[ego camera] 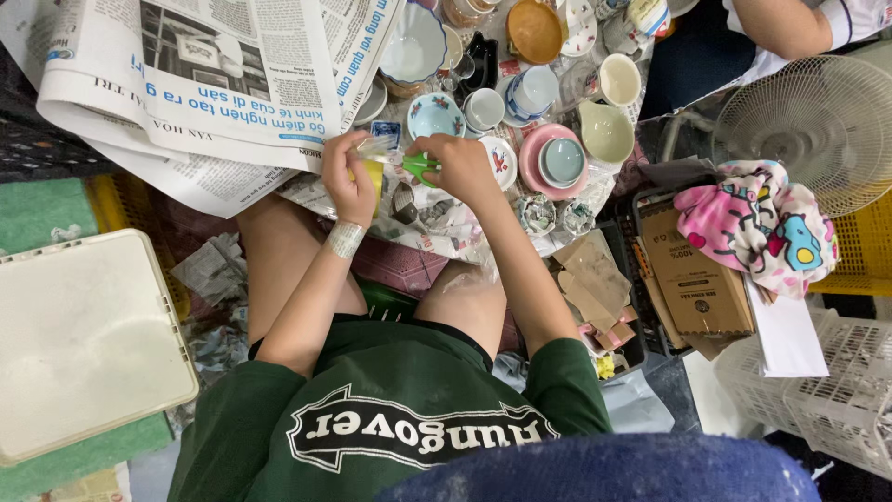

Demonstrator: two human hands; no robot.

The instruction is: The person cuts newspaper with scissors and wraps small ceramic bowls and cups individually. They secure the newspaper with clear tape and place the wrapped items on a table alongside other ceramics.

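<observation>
Head view, left hand point(351, 181) gripping yellow piece point(373, 173), right hand point(462, 165) on green tool point(420, 166), newspaper edge point(232, 139) close.

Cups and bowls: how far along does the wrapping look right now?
Done: two small paper-wrapped bundles lie right of the hands. In hand: the left hand holds a yellow item, the right hand a green tool. Left: many bare cups and bowls sit beyond, beside spread newspaper.

Green tape dispenser point(420, 167) beside yellow item point(373, 174)

Newspaper-covered floor point(437, 244) bears ceramic cups point(484, 108), bowls point(607, 131) and saucers point(544, 164).
</observation>
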